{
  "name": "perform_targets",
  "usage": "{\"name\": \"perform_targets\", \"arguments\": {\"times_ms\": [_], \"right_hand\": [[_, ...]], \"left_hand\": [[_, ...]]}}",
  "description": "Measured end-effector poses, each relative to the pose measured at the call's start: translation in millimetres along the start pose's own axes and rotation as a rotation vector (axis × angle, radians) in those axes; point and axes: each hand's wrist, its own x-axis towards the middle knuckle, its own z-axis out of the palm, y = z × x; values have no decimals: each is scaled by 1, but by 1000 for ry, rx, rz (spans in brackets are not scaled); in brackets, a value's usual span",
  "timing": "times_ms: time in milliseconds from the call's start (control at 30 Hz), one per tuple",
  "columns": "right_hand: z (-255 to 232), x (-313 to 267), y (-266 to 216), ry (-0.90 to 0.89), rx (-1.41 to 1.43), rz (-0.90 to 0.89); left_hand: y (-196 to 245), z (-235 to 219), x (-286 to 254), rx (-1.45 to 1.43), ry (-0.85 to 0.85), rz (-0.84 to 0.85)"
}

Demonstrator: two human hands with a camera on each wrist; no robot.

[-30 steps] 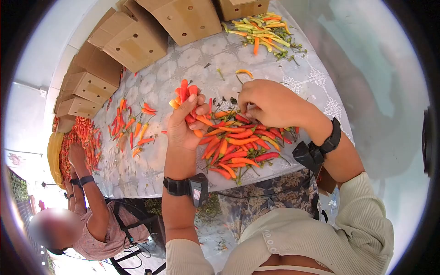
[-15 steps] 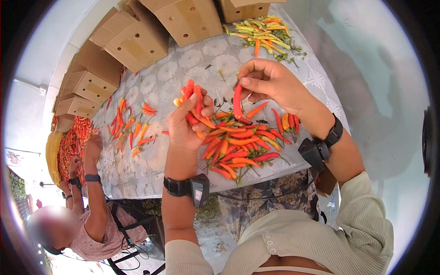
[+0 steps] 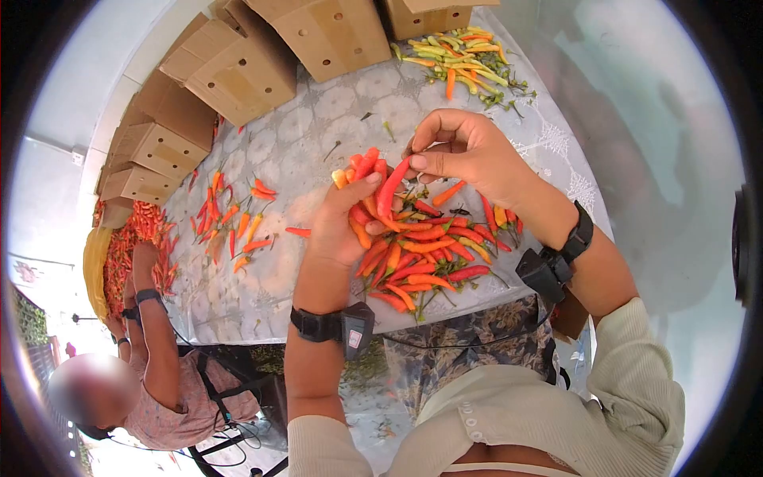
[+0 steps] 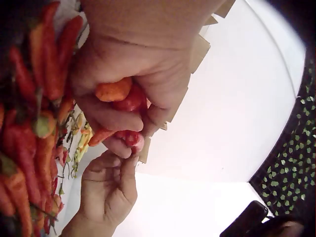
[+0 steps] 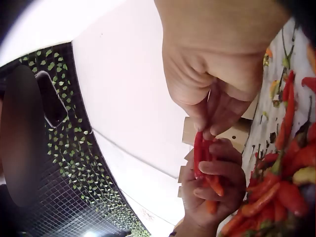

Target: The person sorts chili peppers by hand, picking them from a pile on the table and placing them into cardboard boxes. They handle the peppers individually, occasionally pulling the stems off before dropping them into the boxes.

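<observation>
My left hand [image 3: 342,222] holds a bunch of red and orange chili peppers [image 4: 114,91], its fingers curled round them. Between thumb and fingertips, my right hand [image 3: 481,163] pinches one end of a long red chili [image 3: 394,188]. That chili slants down against the bunch, its lower end at the left hand's fingers. In the right wrist view, the pinched end sits just above the left hand [image 5: 224,170]. Below both hands spreads a pile of red and orange chilies [image 3: 425,258], many with green stems.
Cardboard boxes [image 3: 322,36] line the table's far side. Yellow-green chilies [image 3: 465,60] lie at the back right, scattered chilies [image 3: 246,226] to the left. Another person [image 3: 171,374] reaches into a big red heap [image 3: 119,258] by a yellow bag [image 3: 96,270]. The patterned tablecloth [image 3: 350,103] shows between.
My right hand has lifted a red chili out of the pile and brought it left to the bunch. My left hand has moved slightly right. A thin stem now shows on the cloth beyond it.
</observation>
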Motion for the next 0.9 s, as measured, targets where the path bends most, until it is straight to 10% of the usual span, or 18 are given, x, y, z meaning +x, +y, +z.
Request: {"name": "perform_targets", "arguments": {"times_ms": [367,567,667,900], "right_hand": [[11,1,8,189,-602,-115],[18,-9,30,-207,-1086,-351],[16,-9,27,-209,-1082,-344],[17,-7,23,-225,-1084,-317]], "left_hand": [[2,-9,-3,-37,-89,-10],[6,-5,-8,-20,-12,125],[20,31,-14,237,368,402],[126,128,-20,762,422,1135]]}}
